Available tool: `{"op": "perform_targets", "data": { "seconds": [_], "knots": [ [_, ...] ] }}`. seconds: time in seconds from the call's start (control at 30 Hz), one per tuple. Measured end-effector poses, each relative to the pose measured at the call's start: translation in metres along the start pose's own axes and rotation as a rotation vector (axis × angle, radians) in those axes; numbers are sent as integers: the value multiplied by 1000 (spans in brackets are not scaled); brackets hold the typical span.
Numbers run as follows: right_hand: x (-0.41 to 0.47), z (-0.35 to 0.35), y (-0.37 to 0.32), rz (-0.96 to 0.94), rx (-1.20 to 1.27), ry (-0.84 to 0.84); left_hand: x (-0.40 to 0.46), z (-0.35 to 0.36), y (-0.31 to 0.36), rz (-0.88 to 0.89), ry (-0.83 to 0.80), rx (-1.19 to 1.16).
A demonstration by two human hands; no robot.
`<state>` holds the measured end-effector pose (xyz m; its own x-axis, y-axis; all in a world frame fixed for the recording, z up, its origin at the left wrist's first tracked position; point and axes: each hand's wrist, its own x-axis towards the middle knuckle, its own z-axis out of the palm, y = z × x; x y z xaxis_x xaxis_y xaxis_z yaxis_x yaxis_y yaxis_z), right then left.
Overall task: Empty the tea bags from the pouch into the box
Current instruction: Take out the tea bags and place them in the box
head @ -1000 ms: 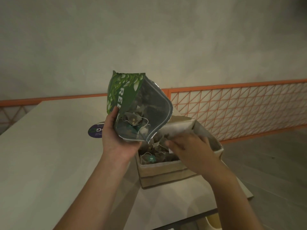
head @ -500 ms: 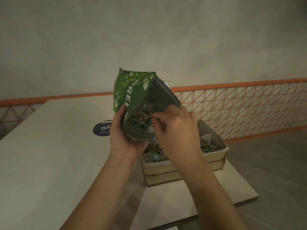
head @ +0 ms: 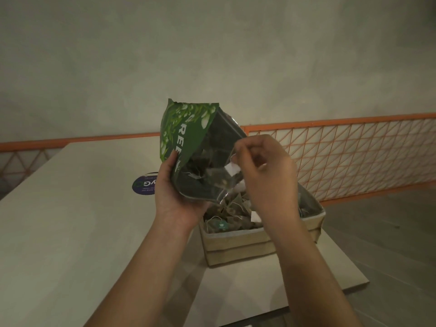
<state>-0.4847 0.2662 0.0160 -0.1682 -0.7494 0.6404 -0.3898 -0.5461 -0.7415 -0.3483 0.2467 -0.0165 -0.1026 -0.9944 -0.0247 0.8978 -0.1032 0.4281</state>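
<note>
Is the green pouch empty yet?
No. Tea bags still show inside the open green pouch, which the left hand holds tilted over the box.

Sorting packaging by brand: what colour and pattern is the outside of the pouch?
Green pouch with a pale leaf print and white lettering, seen in the head view.

Table (head: 70, 232): pale, matte top, wide, its far edge near the wall.
Round sticker (head: 144, 188): dark blue-purple with pale lettering, lying flat on the table top, partly hidden.
Wall (head: 212, 55): plain grey-green plaster, filling the upper half of the view.
Railing (head: 354, 156): orange frame with orange diagonal lattice over a pale panel, along the foot of the wall.
Floor (head: 389, 232): grey, right of the table.
</note>
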Motion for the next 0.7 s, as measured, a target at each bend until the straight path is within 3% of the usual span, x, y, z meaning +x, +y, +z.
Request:
{"op": "perform_targets", "data": {
  "seconds": [0.27,0.37,0.5,0.63,0.7],
  "knots": [
    [16,-34,7,96,217,36,8,-9,0,-21,-52,-35],
    [17,-44,21,113,145,17,9,-11,3,-36,-62,-57],
    [15,-45,44,206,-22,-175,9,-12,4,-28,-46,-47],
    [9,-36,58,268,56,-138,9,-12,3,-17,-29,-34],
    [5,-32,66,244,-113,-211,8,-12,3,-24,-33,-34]
  ]
}}
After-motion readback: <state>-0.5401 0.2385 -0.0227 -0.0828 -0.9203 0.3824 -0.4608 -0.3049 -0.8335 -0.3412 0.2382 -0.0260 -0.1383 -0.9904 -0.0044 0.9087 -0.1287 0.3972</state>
